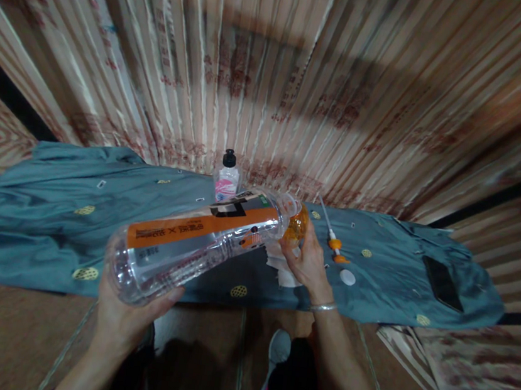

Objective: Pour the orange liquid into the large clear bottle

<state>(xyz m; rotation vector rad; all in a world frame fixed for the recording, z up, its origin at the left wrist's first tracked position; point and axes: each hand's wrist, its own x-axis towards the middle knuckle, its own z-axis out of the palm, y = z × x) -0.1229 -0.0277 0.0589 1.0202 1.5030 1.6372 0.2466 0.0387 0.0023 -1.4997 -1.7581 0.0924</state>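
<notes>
My left hand grips the base of a large clear plastic water bottle with an orange label, tipped so its open mouth points right and up. The mouth meets a small orange bottle that my right hand holds just above a white tissue. Water lies along the lower side of the big bottle. A silver bracelet circles my right wrist.
A teal cloth covers the low table. On it stand a small pink-labelled bottle with a black cap, an orange pump nozzle with a white tube, a white cap and a dark phone. A patterned curtain hangs behind.
</notes>
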